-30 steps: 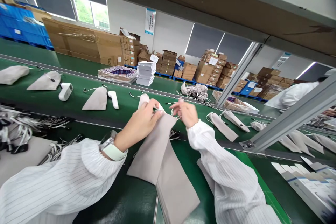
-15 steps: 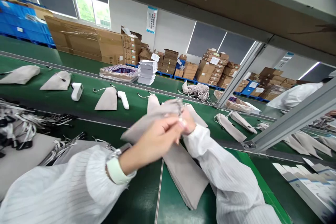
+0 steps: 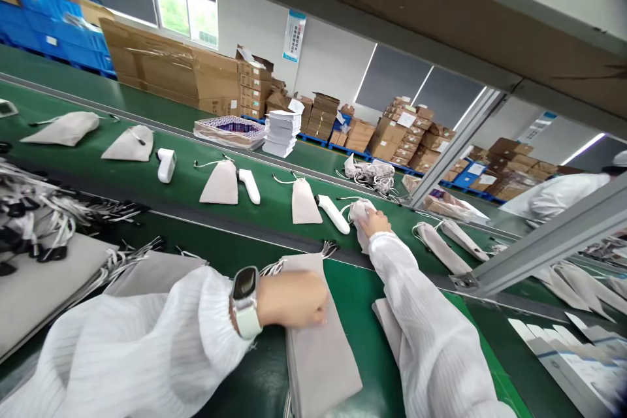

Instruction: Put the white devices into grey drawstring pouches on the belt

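My right hand is closed around a light grey drawstring pouch on the green belt, its fingers partly hidden behind the cloth. My left hand is curled, knuckles up and slightly blurred, over a stack of flat grey drawstring pouches in front of me. Whatever its fingers hold, if anything, is hidden beneath it. Just left of the right hand's pouch lies a white handheld device with a dark tip, beside another pouch. Under my right forearm shows part of a further grey cloth piece.
More pouches and white devices are spaced along the belt. Piles of flat pouches with cords lie at left. A metal post slants at right, near white boxes. A shelf hangs overhead.
My hands were together on a pouch above the stack and are now apart. The right has reached forward onto the belt; the left has come down over the stack.
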A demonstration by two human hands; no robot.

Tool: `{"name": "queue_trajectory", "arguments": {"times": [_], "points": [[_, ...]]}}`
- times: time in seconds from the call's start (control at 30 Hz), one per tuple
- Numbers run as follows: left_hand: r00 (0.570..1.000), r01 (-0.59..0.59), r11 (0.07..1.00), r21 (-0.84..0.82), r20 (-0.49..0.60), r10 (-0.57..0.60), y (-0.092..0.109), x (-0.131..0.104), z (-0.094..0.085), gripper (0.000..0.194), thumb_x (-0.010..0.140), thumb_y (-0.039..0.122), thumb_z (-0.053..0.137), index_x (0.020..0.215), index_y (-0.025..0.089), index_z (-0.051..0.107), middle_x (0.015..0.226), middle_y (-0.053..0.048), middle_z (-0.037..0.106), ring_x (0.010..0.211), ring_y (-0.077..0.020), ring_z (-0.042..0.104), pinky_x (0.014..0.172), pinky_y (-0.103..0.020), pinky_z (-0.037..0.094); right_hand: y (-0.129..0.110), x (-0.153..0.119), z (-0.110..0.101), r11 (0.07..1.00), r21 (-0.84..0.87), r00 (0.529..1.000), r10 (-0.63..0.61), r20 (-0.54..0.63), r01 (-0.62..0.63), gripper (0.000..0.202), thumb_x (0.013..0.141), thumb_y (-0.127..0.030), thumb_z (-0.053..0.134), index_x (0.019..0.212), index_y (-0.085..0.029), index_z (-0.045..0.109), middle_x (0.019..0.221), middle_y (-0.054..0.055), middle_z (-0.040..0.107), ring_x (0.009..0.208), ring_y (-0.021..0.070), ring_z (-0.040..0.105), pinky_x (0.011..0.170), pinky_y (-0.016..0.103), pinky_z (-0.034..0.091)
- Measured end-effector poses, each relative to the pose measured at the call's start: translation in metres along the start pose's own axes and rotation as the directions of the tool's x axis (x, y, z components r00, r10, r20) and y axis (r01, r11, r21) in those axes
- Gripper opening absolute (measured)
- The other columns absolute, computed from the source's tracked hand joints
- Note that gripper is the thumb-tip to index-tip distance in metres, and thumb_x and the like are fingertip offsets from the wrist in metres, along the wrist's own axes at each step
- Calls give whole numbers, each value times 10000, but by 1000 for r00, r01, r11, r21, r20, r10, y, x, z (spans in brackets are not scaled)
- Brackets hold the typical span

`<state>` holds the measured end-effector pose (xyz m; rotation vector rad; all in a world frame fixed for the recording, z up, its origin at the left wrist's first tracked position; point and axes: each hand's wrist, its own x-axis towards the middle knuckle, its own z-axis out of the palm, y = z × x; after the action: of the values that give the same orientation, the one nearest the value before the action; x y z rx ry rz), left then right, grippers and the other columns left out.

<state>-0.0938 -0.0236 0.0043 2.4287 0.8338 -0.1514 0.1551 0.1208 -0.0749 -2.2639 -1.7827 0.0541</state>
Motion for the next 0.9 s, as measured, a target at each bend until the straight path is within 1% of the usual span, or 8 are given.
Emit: {"name": "queue_trajectory", "arguments": {"times": [0.07, 0.17, 0.33, 0.53, 0.6, 0.67, 0.73, 0.9], "points": [[979, 59, 995, 82, -200, -42, -9, 3, -4, 232, 794, 192, 395, 750, 123, 612, 771, -72, 575, 762, -195, 539, 684, -317, 434, -10, -2, 3, 997, -18, 993, -72, -90, 71, 437, 762, -298, 438, 1183, -185, 444, 1149, 138, 400, 1072, 283, 359, 869, 426, 285], [884, 248, 948, 200, -447, -137, -22, 10, 0, 163, 740, 95, 426, 825, 98, 565, 886, -102, 528, 850, -232, 487, 713, -358, 418, -30, -6, 6, 968, 18, 964, -246, -103, 249, 380, 815, -304, 375, 1154, -156, 464, 1102, 106, 449, 1055, 206, 377, 914, 326, 278], [886, 359, 910, 207, -382, -263, -23, 16, 9, 246, 668, -35, 390, 838, 66, 537, 863, -124, 524, 851, -243, 483, 695, -337, 419, -46, -11, 29, 964, 114, 966, -250, 71, 241, 512, 687, -217, 566, 1183, -156, 454, 1003, 137, 523, 962, 263, 466, 849, 387, 330], [894, 364, 895, 258, -368, -258, -23, 18, 8, 202, 681, -2, 393, 724, 103, 560, 763, -106, 559, 810, -262, 491, 664, -362, 392, -31, 0, 22, 904, 428, 997, -55, 59, 25, 535, 767, -314, 452, 1251, -135, 308, 981, 125, 545, 909, 215, 529, 802, 369, 399], [911, 323, 914, 244, -343, -230, -26, 15, 2, 128, 736, 110, 432, 681, 127, 547, 724, -89, 559, 806, -259, 485, 666, -368, 377, -37, -1, 7, 704, 710, 993, -87, 80, 4, 616, 777, -334, 433, 1298, -152, 159, 972, 92, 548, 886, 162, 545, 777, 322, 433], [914, 259, 946, 193, -365, -176, -29, 11, -6, 175, 805, 243, 393, 732, 152, 524, 716, -65, 552, 784, -235, 488, 659, -351, 363, -50, -9, -10, 308, 949, 968, -213, 130, -60, 731, 716, -301, 531, 1295, -241, 89, 968, 45, 543, 862, 148, 554, 746, 328, 455], [897, 219, 968, 125, -417, -149, -29, 6, -14, 237, 844, 330, 319, 801, 179, 497, 716, -41, 539, 742, -210, 491, 607, -300, 344, -66, -22, -28, -33, 985, 930, -337, 147, -168, 807, 616, -233, 640, 1244, -321, 141, 931, 1, 539, 819, 151, 561, 729, 359, 463], [901, 165, 980, -115, -387, -197, -29, 2, -22, 265, 826, 406, 336, 775, 184, 471, 686, -7, 508, 592, -135, 462, 493, -219, 244, -91, -49, -57, -164, 973, 909, -407, 85, -165, 717, 622, -215, 656, 1164, -372, 213, 839, -35, 536, 738, 139, 570, 689, 351, 475]]}}
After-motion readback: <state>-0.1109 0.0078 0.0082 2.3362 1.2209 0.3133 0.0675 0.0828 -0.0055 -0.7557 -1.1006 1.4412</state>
